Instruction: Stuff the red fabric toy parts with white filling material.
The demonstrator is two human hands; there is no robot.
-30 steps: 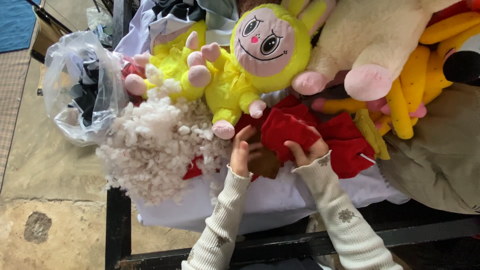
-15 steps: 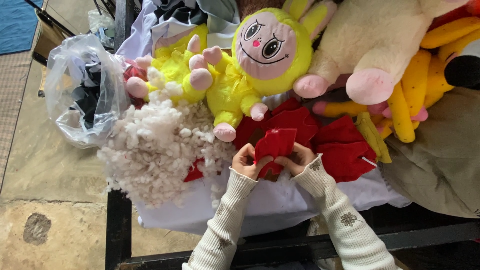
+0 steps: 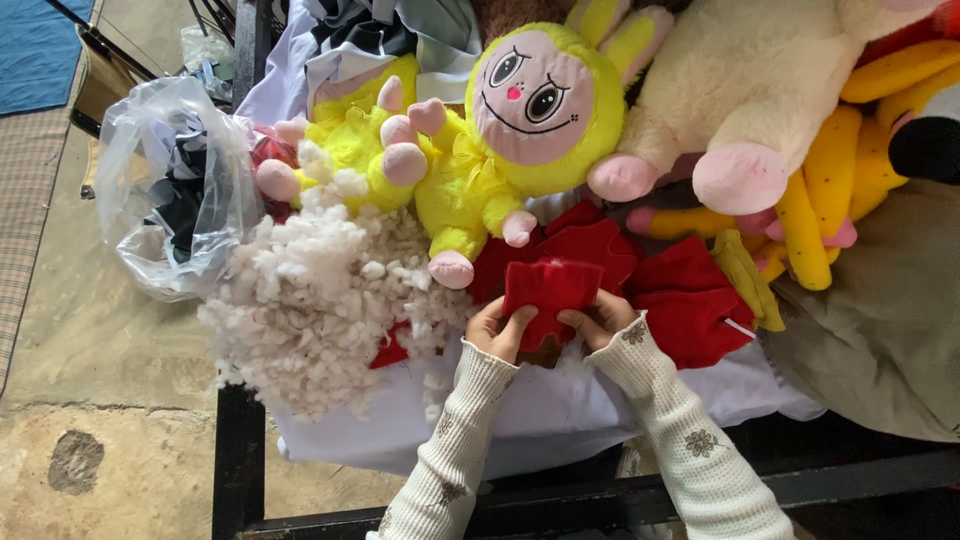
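Both hands pinch one small piece of red velvety fabric (image 3: 550,292) by its near edge: the left hand (image 3: 495,330) grips its near-left corner with thumb and fingers pressed together on the cloth, and the right hand (image 3: 598,318) grips the near-right side the same way. The piece is held just above the near part of the white cloth sheet (image 3: 560,400) that covers the black metal table frame (image 3: 236,450), with something brown showing just beneath it between the wrists.

The red piece looks flat and limp, so as far as can be judged it has no filling in it yet; any stuffing is not begun. Its long axis runs left to right between the two hands, its lobed edge pointing far, toward the toys.

To its left lies a loose heap of white fibre stuffing (image 3: 320,295); to its right and behind, more red fabric pieces (image 3: 690,300) are piled. Farther off sits a yellow plush doll with a pink face (image 3: 530,110), a cream plush animal with pink feet (image 3: 740,90) to the right, and a clear plastic bag (image 3: 170,190) at the far left.
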